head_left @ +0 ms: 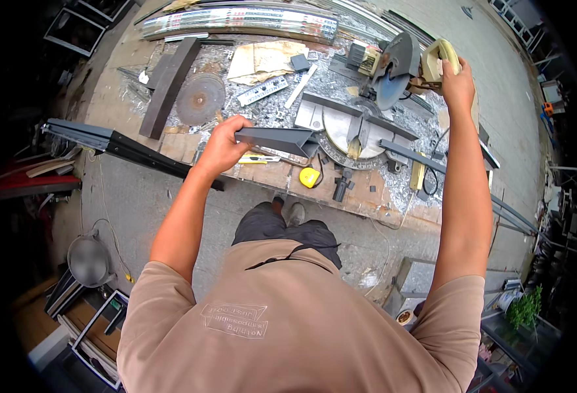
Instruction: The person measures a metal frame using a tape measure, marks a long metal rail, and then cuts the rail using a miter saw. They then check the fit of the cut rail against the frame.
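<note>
Gripping the dark grey profile (272, 137) in a closed left hand (225, 148), well left of the saw blade (392, 90), pointing it lengthwise pretty much left to right, toward the miter saw's base (337, 133). Wrapping the right hand (457, 84) around the saw's handle (448, 54), over to the blade's right, so definitely nearer the profile with the left. Can't tell whether touching the base with its free end, tbh.

workshop: miter saw (390, 90), metal shavings (272, 118)

Bright diffuse daylight, soft shadows, workbench (272, 173) clearly lit, dim left side, fisheye-bent edges, black corners
</note>
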